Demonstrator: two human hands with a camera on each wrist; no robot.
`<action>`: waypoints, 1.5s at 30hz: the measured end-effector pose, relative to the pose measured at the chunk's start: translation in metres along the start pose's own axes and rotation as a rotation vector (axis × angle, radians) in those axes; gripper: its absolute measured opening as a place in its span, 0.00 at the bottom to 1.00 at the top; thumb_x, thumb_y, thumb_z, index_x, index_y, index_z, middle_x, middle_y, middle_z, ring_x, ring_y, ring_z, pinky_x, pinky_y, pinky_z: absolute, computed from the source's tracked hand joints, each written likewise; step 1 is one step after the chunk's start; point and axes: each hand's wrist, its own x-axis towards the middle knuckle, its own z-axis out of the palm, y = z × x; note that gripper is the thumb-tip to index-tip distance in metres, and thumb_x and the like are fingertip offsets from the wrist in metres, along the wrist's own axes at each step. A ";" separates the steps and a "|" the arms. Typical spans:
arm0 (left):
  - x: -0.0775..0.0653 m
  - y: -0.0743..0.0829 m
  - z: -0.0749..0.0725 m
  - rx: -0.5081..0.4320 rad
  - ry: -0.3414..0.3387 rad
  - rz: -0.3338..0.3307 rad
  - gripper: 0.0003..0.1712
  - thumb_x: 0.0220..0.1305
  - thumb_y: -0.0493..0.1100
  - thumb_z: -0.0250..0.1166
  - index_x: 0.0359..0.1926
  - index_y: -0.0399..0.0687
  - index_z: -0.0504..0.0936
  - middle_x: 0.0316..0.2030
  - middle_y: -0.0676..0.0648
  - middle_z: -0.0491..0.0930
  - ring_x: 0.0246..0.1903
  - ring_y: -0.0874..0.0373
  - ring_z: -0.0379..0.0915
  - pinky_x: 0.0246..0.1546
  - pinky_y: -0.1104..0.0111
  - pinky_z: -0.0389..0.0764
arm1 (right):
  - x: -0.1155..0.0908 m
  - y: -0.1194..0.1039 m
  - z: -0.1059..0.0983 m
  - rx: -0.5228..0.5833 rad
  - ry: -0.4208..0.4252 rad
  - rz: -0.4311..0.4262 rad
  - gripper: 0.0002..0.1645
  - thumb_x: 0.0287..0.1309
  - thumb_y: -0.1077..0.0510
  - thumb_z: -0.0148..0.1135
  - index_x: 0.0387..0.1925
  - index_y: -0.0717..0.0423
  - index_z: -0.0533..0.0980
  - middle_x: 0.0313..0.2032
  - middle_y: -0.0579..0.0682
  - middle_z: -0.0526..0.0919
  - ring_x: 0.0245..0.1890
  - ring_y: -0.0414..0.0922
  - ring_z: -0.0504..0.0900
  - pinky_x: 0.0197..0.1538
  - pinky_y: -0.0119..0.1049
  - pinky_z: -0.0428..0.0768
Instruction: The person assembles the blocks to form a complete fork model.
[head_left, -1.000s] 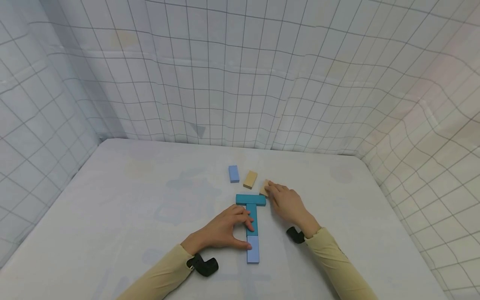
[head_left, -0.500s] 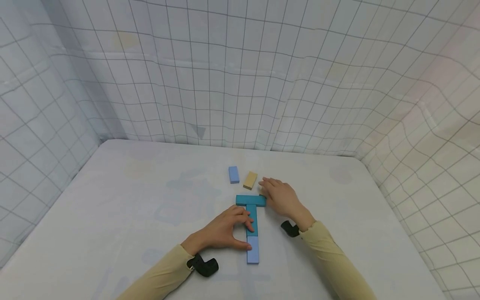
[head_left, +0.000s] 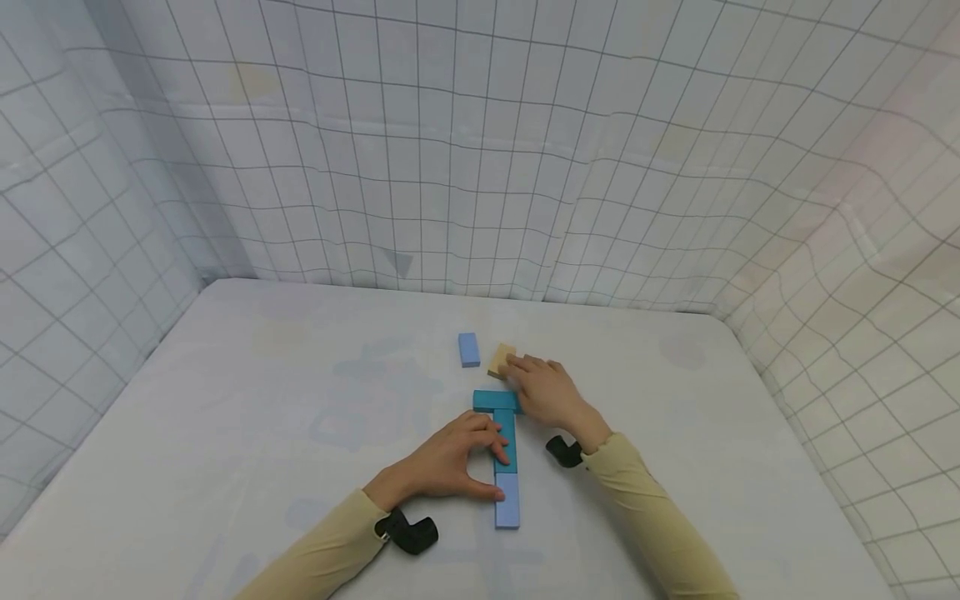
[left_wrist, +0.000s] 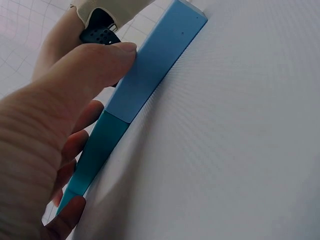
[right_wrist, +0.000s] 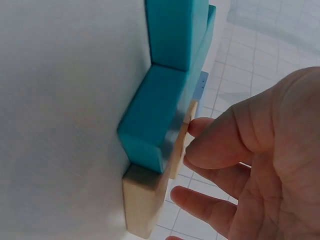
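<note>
Two teal blocks make a T on the table: a crossbar [head_left: 489, 401] and a stem [head_left: 506, 423], with a light blue block [head_left: 507, 510] set end to end below the stem. My left hand [head_left: 438, 460] rests along them, fingertips on the teal stem and thumb [left_wrist: 117, 55] on the light blue block's side. My right hand [head_left: 551, 396] reaches over the crossbar's right end, its fingertips right at a wooden block [head_left: 497, 365] behind the T. Another wooden block [right_wrist: 141, 202], hidden under that hand in the head view, lies against the crossbar's end in the right wrist view.
A second light blue block [head_left: 468, 350] lies left of the wooden block. Grid-patterned white curtains [head_left: 465, 150] enclose the white table [head_left: 300, 400] at the back and sides. Both wrists carry black devices [head_left: 408, 532].
My right hand has left the nearer wooden block and moved left to the one farther left, now covering part of the crossbar. My left hand has stayed in place.
</note>
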 end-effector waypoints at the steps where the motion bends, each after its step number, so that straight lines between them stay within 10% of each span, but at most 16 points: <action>1: 0.000 0.000 0.000 0.001 0.001 0.004 0.20 0.49 0.63 0.71 0.40 0.61 0.81 0.49 0.57 0.74 0.59 0.58 0.61 0.61 0.63 0.63 | 0.000 0.000 0.000 0.002 -0.008 0.003 0.25 0.63 0.65 0.52 0.62 0.54 0.71 0.64 0.55 0.68 0.63 0.57 0.65 0.60 0.59 0.63; 45: 0.000 0.000 0.001 0.002 0.000 -0.001 0.21 0.50 0.64 0.70 0.40 0.61 0.81 0.49 0.57 0.73 0.59 0.59 0.61 0.61 0.63 0.62 | -0.016 -0.003 0.013 0.055 0.056 -0.040 0.23 0.61 0.66 0.55 0.58 0.56 0.74 0.63 0.55 0.70 0.63 0.56 0.65 0.59 0.54 0.67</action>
